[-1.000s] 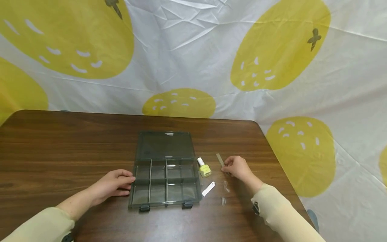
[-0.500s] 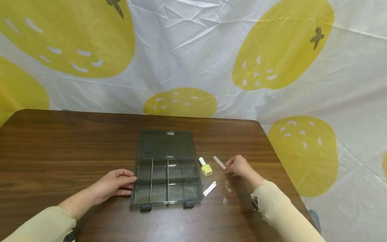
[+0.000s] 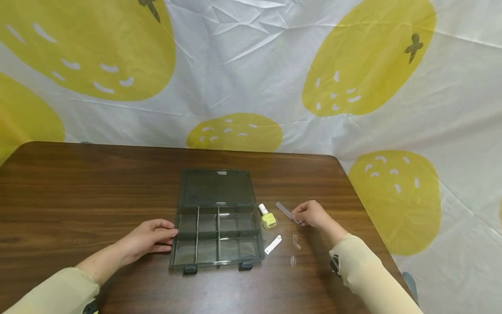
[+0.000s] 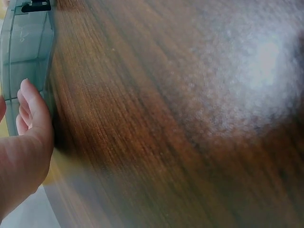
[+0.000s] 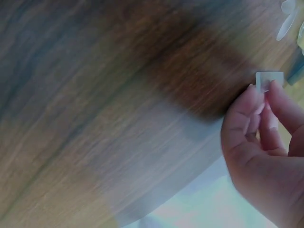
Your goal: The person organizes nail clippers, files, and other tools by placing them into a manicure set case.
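My right hand pinches a thin grey nail file by its near end, between thumb and fingers. The file points away and left, low over the table. In the right wrist view, its pale end shows between my fingertips. My left hand rests on the table with relaxed fingers, its fingertips against the left side of a smoky clear divided box. The box lies with its lid folded back. A bottle of yellow nail polish with a white cap stands between box and file.
Right of the box lies a small white bar with a hole at one end. Small clear nail tips lie on the wooden table nearby. A white cloth with yellow fruit shapes hangs behind the table.
The nail file has turned in my right hand, its far end swinging left and its visible face changing from olive to pale, then grey. My left hand has stayed at the box.
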Tool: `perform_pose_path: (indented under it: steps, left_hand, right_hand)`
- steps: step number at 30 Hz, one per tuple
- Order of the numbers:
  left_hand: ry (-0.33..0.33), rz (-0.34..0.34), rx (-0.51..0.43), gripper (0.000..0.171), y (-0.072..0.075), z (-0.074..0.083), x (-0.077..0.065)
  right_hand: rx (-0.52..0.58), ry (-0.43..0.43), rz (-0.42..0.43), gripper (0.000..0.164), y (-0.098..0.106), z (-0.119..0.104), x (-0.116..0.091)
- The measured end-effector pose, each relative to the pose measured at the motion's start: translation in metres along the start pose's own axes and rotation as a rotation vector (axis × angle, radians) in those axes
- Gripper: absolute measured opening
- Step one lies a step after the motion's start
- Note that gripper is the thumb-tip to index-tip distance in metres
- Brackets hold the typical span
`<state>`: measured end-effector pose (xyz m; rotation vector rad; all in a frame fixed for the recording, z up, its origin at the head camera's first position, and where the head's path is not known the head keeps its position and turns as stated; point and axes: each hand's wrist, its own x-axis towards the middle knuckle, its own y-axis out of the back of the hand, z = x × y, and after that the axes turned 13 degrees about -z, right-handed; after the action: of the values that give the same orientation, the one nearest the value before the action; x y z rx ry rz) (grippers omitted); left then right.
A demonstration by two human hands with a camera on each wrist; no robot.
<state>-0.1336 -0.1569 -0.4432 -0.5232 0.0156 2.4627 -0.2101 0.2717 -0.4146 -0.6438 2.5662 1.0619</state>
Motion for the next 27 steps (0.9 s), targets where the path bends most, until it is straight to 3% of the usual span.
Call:
perform_pose_path:
  steps: [5, 10, 27]
  left_hand:
    - [0.0, 0.0, 0.005, 0.047, -0.001, 0.001, 0.0]
    - [0.005, -0.001, 0.014, 0.046, -0.001, 0.001, 0.0]
    - [0.007, -0.005, 0.028, 0.048, 0.001, 0.0, 0.0]
  right_hand:
    - [-0.046, 0.051, -0.041, 0.016, 0.007, 0.005, 0.0]
    - [0.001, 0.077, -0.107, 0.018, 0.013, 0.005, -0.001]
    - [0.051, 0.089, -0.36, 0.021, 0.029, -0.023, -0.001]
